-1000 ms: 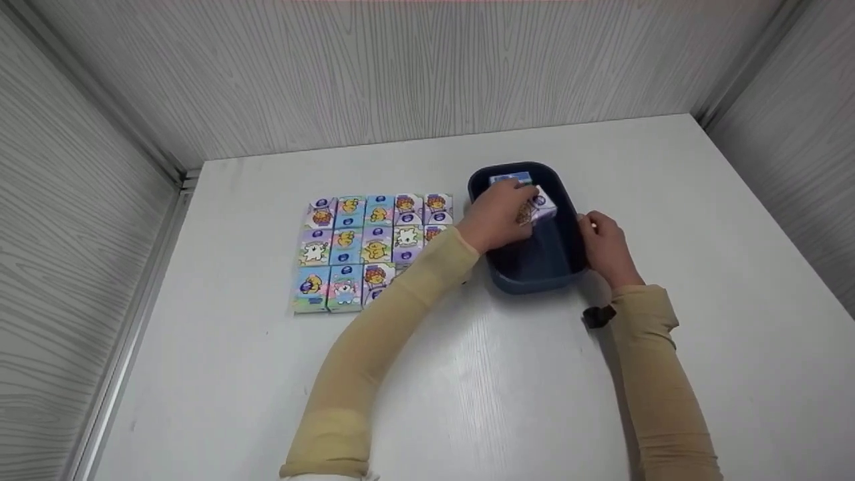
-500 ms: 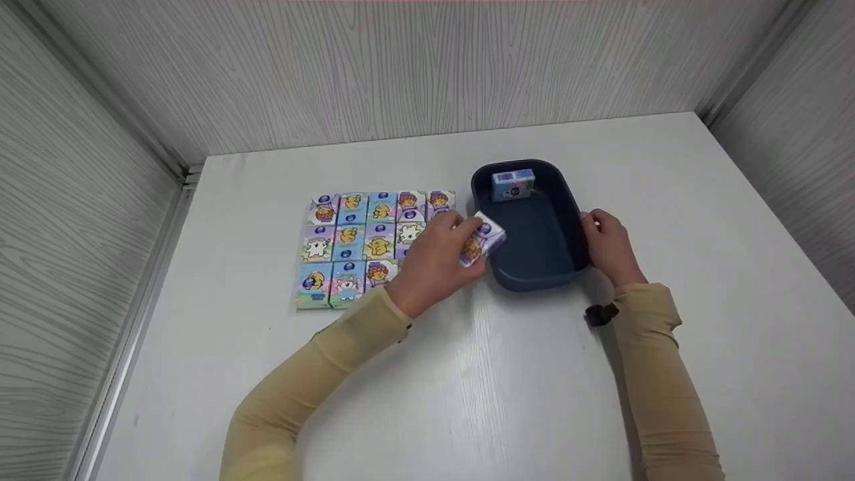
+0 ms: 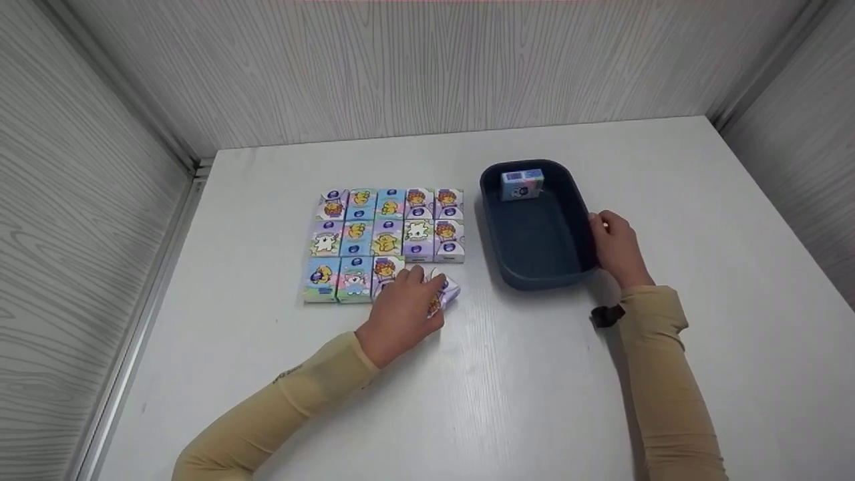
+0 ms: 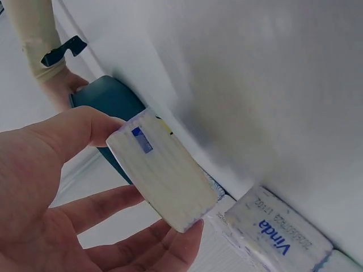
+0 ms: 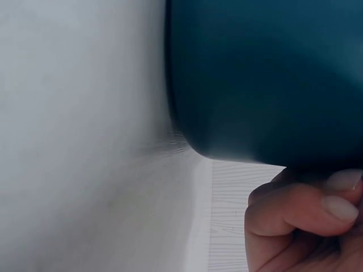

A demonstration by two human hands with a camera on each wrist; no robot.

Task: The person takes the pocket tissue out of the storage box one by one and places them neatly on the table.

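Note:
My left hand [image 3: 401, 317] pinches a purple-and-white tissue pack [image 3: 451, 292] between thumb and fingers. It is tilted, at the right end of the front row of tissue packs [image 3: 355, 280], and its pale underside faces the left wrist camera. Several cartoon-printed packs lie there in tight rows, and the hand covers part of one. On the right, a dark blue plastic container [image 3: 538, 240] stands on the table, a single blue tissue pack [image 3: 522, 186] upright at its far end. Curled fingers of my right hand [image 3: 616, 247] hold the container's right rim.
The white table [image 3: 507, 387] runs back to a grey wood-grain wall [image 3: 427, 73], with side walls left and right. A strip of bare table separates the pack rows from the container. A black strap piece [image 3: 606, 316] sits at the right wrist.
My left hand has come out of the container with the purple-and-white tissue pack and moved left and toward me, to the front row. The blue pack stays inside; the right hand keeps its hold.

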